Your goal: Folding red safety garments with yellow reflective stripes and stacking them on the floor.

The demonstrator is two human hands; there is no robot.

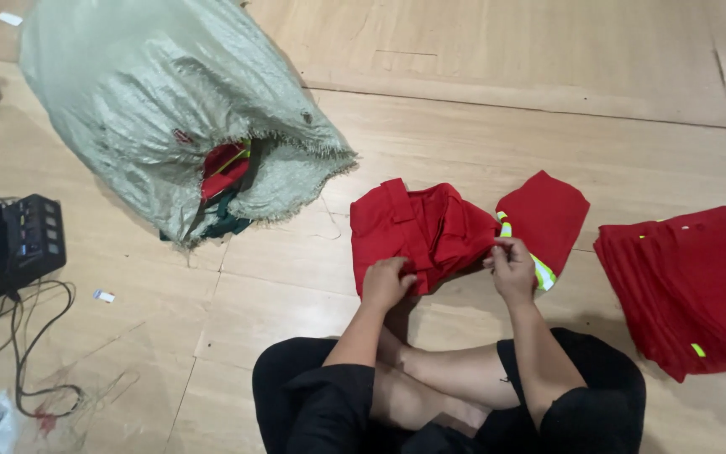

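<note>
Red garment [430,231] with yellow-green and silver reflective strips lies crumpled on the wooden floor [481,143] at centre frame, just above my crossed legs in black shorts. My left hand [386,282] is closed on its lower left edge, fingers curled into the cloth. My right hand [512,267] pinches the fabric at the right of the bunch, right by a reflective strip; one red panel fans out to the upper right past that hand. Hands are apart, both clamped on the same garment, which rests on the floor between them. Stack of folded red garments [699,286] sits at right edge of frame, well apart from my right hand, small yellow-green bits showing on it. Big pale green woven sack [144,101] lies on its side in upper left, frayed mouth facing the centre, red and dark green cloth showing inside the opening. Black device [10,248] with buttons at left edge, black cables looping below it toward lower left. Small white scrap on the floor near the device. Lower left corner has a clear plastic bag, contents too blurred to tell.
</note>
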